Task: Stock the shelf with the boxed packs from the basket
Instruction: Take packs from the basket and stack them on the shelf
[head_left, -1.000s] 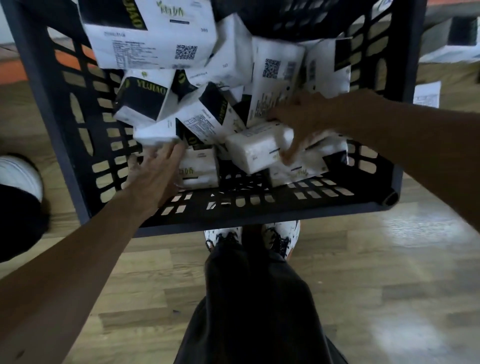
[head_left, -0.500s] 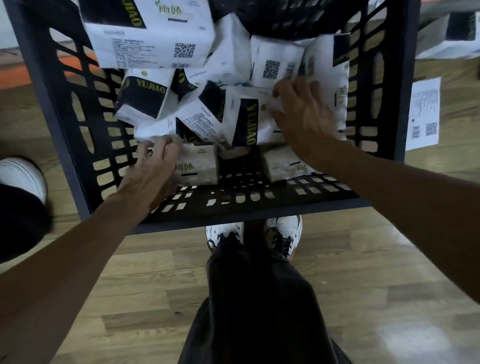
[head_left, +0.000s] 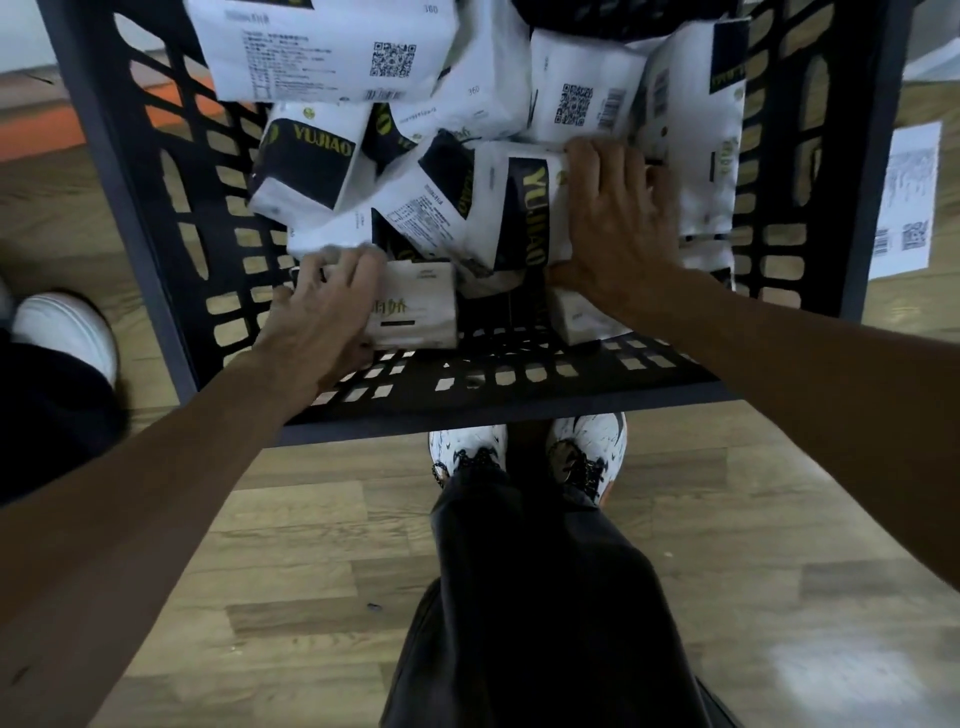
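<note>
A black slotted plastic basket (head_left: 161, 218) stands on the floor in front of me, filled with several white-and-black packs marked YUJIAO. My left hand (head_left: 322, 317) grips a small white pack (head_left: 415, 306) lying at the near left of the basket floor, fingers curled over its left end. My right hand (head_left: 613, 223) grips a larger pack with a black band (head_left: 514, 208), fingers over its far edge and thumb under its near edge. More packs (head_left: 322, 47) are piled behind. No shelf is in view.
My white patterned shoes (head_left: 524, 452) and dark trousers stand just behind the basket's near wall. Another person's white shoe (head_left: 67, 332) is at the left. A white pack with barcodes (head_left: 904, 197) lies on the wooden floor to the right of the basket.
My right hand let go of a small white pack and moved onto the black-banded pack, closing on it. My left hand reached forward and curled round the small pack at the near left.
</note>
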